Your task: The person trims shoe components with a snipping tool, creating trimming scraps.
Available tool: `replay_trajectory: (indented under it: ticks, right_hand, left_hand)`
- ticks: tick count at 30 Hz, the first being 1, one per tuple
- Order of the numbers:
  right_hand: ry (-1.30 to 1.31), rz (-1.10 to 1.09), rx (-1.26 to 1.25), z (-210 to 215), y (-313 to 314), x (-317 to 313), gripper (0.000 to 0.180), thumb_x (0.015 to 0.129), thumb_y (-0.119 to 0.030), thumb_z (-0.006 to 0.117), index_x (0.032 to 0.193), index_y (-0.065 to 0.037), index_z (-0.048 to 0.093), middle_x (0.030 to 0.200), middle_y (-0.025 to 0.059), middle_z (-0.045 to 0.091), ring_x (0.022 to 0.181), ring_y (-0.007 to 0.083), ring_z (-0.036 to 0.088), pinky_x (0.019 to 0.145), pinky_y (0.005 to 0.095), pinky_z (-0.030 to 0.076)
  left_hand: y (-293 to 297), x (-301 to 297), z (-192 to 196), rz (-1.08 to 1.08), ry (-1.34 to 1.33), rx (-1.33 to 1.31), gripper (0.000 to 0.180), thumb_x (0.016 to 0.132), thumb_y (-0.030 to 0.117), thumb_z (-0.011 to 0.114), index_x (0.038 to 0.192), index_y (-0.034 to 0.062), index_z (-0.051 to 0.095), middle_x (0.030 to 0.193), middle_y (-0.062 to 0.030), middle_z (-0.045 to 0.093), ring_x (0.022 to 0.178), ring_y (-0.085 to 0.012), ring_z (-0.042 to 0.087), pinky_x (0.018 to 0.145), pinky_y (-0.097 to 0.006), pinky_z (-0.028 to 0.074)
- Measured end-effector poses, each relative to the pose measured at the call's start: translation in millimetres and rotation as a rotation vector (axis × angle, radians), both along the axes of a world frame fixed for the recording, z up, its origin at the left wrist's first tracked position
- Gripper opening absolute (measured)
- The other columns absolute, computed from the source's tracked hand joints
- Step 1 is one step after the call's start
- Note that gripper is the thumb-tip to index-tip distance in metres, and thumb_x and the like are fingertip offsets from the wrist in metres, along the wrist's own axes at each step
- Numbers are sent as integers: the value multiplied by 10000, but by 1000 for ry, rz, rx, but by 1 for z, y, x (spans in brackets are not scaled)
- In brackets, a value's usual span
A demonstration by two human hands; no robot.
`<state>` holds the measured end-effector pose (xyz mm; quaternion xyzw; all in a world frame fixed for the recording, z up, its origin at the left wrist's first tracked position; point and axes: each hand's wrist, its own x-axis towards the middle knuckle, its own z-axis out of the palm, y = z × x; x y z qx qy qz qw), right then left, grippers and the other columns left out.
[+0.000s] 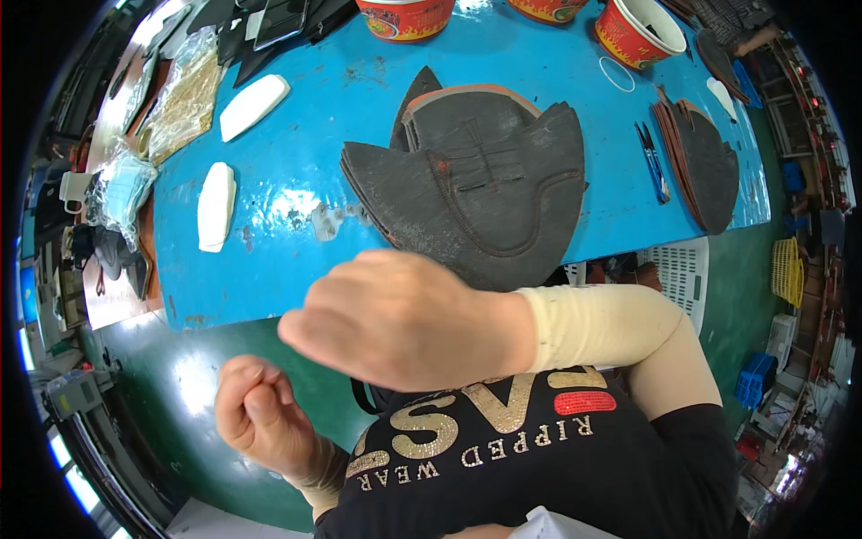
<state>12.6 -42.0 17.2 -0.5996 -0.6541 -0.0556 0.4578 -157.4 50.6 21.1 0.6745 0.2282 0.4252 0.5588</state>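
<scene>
Nearest the hands, a stack of dark shaped leather pieces [476, 193] lies on the blue bench [269, 171], fanned so the edges of the lower pieces show at the left and a stitched seam shows on the top one. Neither hand touches it: the right hand [400, 319] hangs just in front of the stack's near edge, back up and fingers curled under, so I cannot tell whether anything is in it. The left hand [260, 418] is lower, off the bench, closed in a loose fist with nothing visibly held. To lift one piece cleanly, it seems best to catch the top piece by a free edge and peel it off without dragging the fan. Further right lie blue snips [653, 162] and a second stack [700, 162]; white pads [215, 205] lie to the left, red bowls [637, 31] at the back.
</scene>
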Motion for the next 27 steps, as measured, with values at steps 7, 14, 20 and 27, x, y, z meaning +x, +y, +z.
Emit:
replay_trajectory:
  ticks: [7, 14, 20, 27]
  right_hand:
    - [-37, 98, 25, -39, 37, -41, 104, 759, -171, 582, 722, -86, 536, 689, 34, 557, 625, 195, 567, 570, 319, 446]
    - [105, 348, -790, -7, 17, -24, 143, 776, -77, 584, 915, -55, 556, 980, 102, 596, 960, 219, 593, 725, 319, 489]
    - [384, 118, -461, -2, -48, 15, 262, 744, -42, 646, 1006, -57, 647, 910, 78, 658, 814, 209, 668, 646, 327, 543]
    - [425, -202, -28, 5, -90, 46, 283, 698, 27, 744, 953, -53, 652, 839, 79, 648, 683, 244, 630, 587, 319, 505]
  left_hand:
    - [5, -8, 6, -95, -160, 55, 334, 974, 170, 529, 1206, -70, 540, 1010, -107, 513, 767, -129, 457, 652, -234, 395]
    - [-6, 11, 9, -158, -77, 54, 335, 890, -17, 484, 1220, -56, 527, 1083, -165, 558, 825, -173, 518, 732, -299, 453]
    - [-15, 54, 11, -300, -154, -8, 214, 825, -44, 571, 1037, -54, 594, 977, -206, 611, 742, -237, 600, 682, -339, 512]
    - [-34, 110, 4, -594, 118, 0, 223, 735, -79, 716, 942, -34, 648, 897, -142, 683, 807, -214, 670, 704, -294, 529]
